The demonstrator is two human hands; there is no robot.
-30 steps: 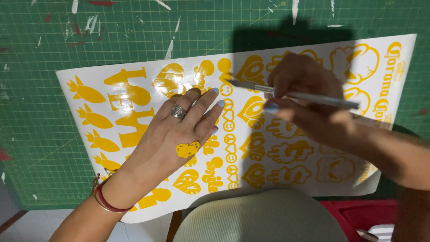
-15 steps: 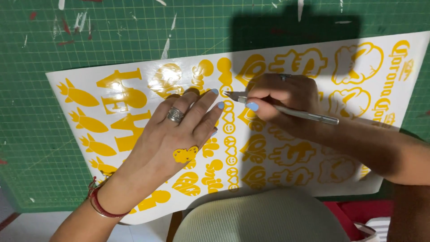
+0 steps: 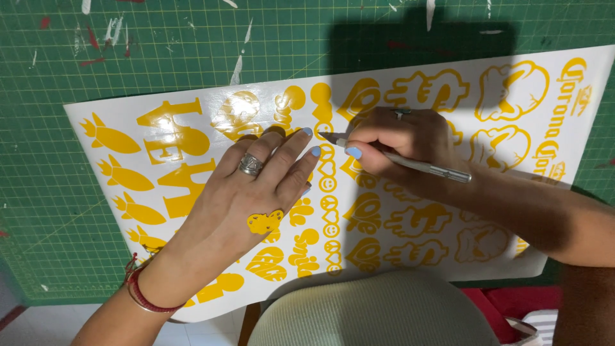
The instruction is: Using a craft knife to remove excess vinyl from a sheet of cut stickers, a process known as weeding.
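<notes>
A white backing sheet covered with yellow cut vinyl stickers lies on a green cutting mat. My left hand rests flat on the sheet with fingers spread, a ring on one finger, and a small yellow sticker piece clings to the back of it. My right hand grips a silver craft knife like a pen. Its blade tip touches the sheet near a column of small yellow round faces, just right of my left fingertips.
The mat carries white and red scraps along its far edge. A pale rounded cushion-like thing sits at the near edge, with red fabric beside it. A dark shadow falls across the sheet's top middle.
My right hand has moved left and down, bringing the knife tip from above the sheet to the sticker column beside my left fingers. The left hand stays flat.
</notes>
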